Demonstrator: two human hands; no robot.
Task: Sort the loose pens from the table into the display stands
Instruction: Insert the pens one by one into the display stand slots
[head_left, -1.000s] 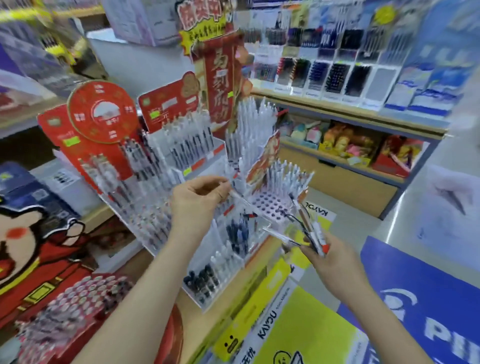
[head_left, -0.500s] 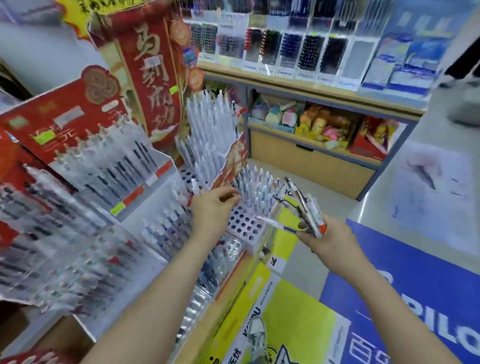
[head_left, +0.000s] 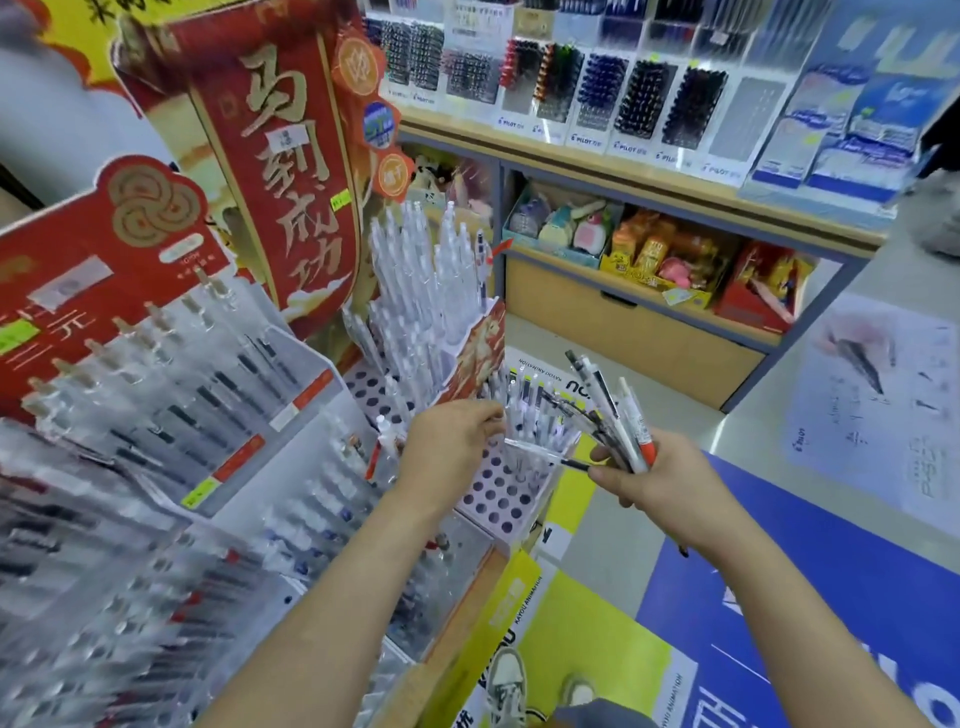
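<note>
Insertion step. The right hand (head_left: 660, 488) curls its fingers round a fanned bundle of clear and white click pens (head_left: 615, 410). The left hand (head_left: 447, 447) pinches one clear-barrelled pen (head_left: 535, 451) just above the white perforated display stand (head_left: 488, 512). The next move probably calls for aligning the tip with a vacant hole and lowering the pen upright.

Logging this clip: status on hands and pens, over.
Right hand grips the pen bundle. Left hand over the white stand, fingers curled, hold unclear. Empty holes showing, nothing blocking.
</note>
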